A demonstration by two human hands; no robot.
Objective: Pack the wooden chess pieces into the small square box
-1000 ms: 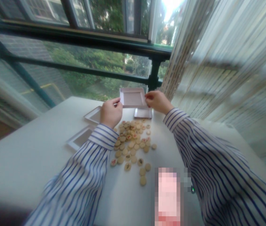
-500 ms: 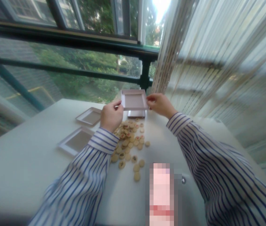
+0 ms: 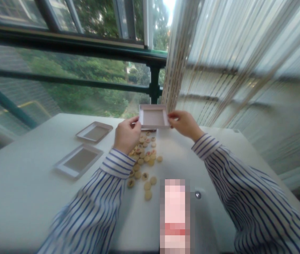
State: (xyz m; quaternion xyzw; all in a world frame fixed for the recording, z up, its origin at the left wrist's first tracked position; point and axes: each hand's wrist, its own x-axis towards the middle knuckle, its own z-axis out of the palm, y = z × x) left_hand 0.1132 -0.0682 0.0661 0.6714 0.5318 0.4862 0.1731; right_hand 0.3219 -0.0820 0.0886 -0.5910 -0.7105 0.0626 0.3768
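A shallow, rectangular, pale pinkish-white tray of what looks like card or plastic point(image 3: 153, 119) is supported at both short sides, its open face turned toward the wearer. The left hand point(image 3: 128, 133) grips the left side; the right hand point(image 3: 185, 123) grips the right side. This opposed hold probably serves to steady the tray and leave its interior unobstructed.

Two similar shallow, pale-rimmed rectangular trays with grey-brown floors, one far point(image 3: 96, 132) and one near point(image 3: 79, 160), lie flat at the left of the white, smooth-topped bench point(image 3: 25, 197). Their position beside the round, tan, wood-like discs point(image 3: 140, 161) presumably separates them from the loose pieces. Some discs bear red or dark markings; the left forearm hides part of the pile.

Finger position: the held tray lies between the two hands, appearing raised above the far end of the bench, beyond most of the discs. The fingers of each hand are clamped on its side walls. The contact behind the walls cannot be seen.
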